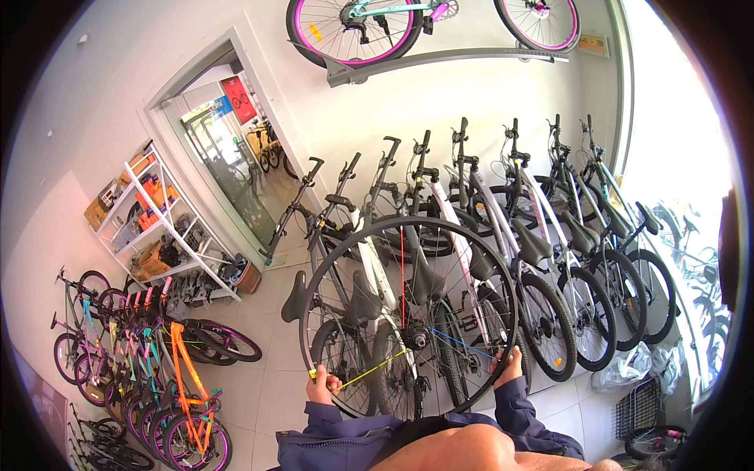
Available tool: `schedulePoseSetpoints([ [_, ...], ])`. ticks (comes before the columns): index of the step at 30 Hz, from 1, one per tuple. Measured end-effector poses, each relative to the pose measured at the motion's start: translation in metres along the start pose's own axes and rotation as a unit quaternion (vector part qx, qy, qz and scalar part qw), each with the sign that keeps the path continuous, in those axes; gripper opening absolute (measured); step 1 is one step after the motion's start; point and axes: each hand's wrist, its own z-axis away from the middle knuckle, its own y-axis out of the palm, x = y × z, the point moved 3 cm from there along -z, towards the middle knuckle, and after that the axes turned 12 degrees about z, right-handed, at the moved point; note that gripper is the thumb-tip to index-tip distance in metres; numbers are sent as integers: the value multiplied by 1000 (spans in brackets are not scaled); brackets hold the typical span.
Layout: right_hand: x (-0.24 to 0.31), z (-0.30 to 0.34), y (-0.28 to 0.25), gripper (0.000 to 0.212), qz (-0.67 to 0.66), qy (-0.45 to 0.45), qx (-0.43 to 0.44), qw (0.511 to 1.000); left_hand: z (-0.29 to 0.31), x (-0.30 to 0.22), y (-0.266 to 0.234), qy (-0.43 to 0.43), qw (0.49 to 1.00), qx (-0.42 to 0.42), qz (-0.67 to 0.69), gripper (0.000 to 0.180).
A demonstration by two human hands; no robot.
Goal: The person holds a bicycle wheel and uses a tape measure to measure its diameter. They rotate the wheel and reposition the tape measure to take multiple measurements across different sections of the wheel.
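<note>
A black bicycle wheel (pixel 515 302) is held up before me by its two lower sides. My left hand (pixel 322 385) is closed around the rim at the lower left, where a yellow spoke (pixel 373 371) reaches it. At the lower right, my right hand (pixel 510 369) grips the rim near the outer end of a blue spoke (pixel 463 344). From the dark hub (pixel 416 337) a red spoke (pixel 403 279) runs up towards the top of the rim. Other thin spokes are hard to make out against the bikes behind.
Beyond the wheel stands a row of bicycles (pixel 542 228). An orange bike (pixel 188 369) and several small bikes line the left side, near a white shelf rack (pixel 169 212). A glass door (pixel 228 157) opens in the wall. At lower right are a wire basket (pixel 638 408) and plastic bags (pixel 624 369).
</note>
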Motion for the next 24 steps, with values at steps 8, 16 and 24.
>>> schedulePoseSetpoints([
  [8,0,3,2,46,-6,0,-17,1000,-3,1,-5,-11,1000,0,-2,35],
  [16,-1,1,3,46,-8,-1,-5,1000,-5,1,-8,-5,1000,11,6,37],
  [24,1,5,6,45,-4,-4,-3,1000,-7,4,-12,-5,1000,10,-14,42],
])
